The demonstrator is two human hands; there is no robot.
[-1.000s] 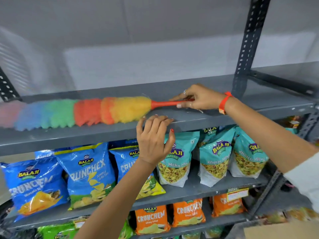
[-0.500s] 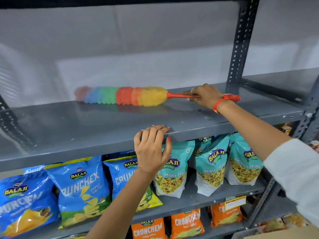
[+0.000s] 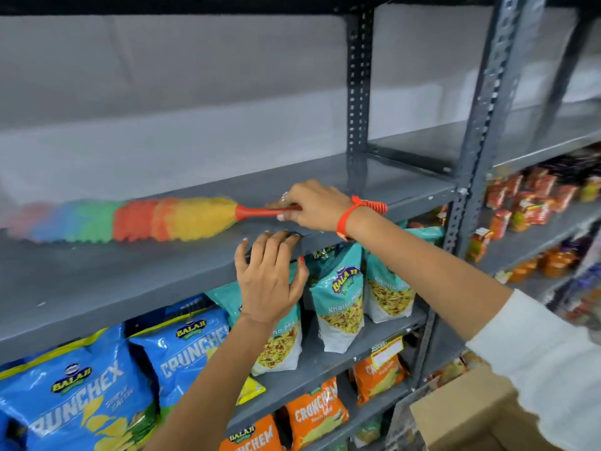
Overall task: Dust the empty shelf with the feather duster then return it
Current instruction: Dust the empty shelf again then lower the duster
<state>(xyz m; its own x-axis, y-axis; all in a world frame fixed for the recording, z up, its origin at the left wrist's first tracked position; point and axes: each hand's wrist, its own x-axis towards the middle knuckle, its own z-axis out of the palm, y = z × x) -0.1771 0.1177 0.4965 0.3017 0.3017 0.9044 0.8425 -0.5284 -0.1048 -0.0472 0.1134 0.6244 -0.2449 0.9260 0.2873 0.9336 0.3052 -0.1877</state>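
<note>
A rainbow feather duster (image 3: 136,219) lies flat across the empty grey shelf (image 3: 107,275), its fluffy head reaching toward the left edge of view, blurred at the tip. My right hand (image 3: 313,203) is closed on its red handle, whose ribbed end sticks out past my wrist. My left hand (image 3: 270,275) rests on the shelf's front lip just below, fingers curled over the edge, holding nothing else.
Blue Crunchex bags (image 3: 91,398) and teal snack pouches (image 3: 341,297) fill the shelf below; orange bags (image 3: 312,415) sit lower. A perforated grey upright (image 3: 357,92) stands behind my right hand. A neighbouring rack (image 3: 536,203) holds red packets. A cardboard box (image 3: 461,418) sits at bottom right.
The duster has swept from the back of the shelf forward and to the left across it. My left hand has stayed on the shelf's front lip. The view has shifted rightward.
</note>
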